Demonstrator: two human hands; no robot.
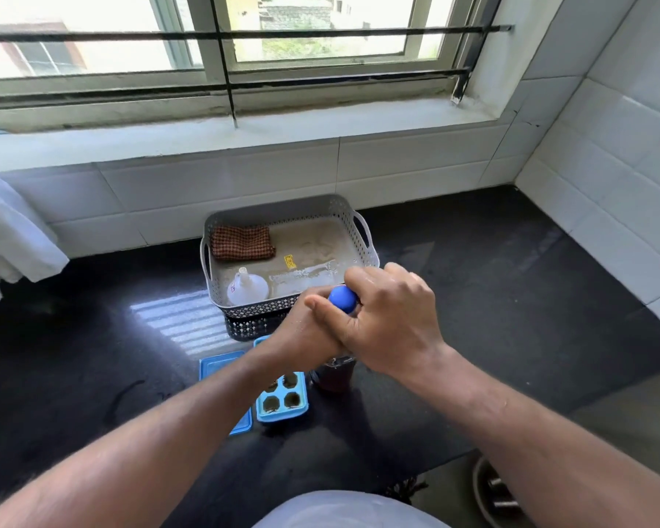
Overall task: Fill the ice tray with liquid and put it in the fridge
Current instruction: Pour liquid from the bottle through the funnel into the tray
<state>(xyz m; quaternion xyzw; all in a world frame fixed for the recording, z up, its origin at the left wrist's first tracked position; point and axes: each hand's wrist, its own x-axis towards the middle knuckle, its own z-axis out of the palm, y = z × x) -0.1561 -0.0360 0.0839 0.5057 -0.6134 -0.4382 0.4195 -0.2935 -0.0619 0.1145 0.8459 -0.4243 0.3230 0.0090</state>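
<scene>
Right hand (389, 314) is clamping its curled fingers on the blue cap (342, 298); left hand (305, 329) is gripping the bottle (334, 377) just under it. The tray (282, 402) is sitting on the counter (473, 299) beneath the left wrist, holding dark liquid, lid (218, 365) lying beside it

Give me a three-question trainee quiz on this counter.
1. True or false: visible cells of the ice tray hold dark liquid.
2. The blue lid lies: A on the tray, B left of it, C right of it.
3. Fill in: the left hand and right hand grip a bottle whose cap is ____.
Key: 1 true; 2 B; 3 blue.
</scene>
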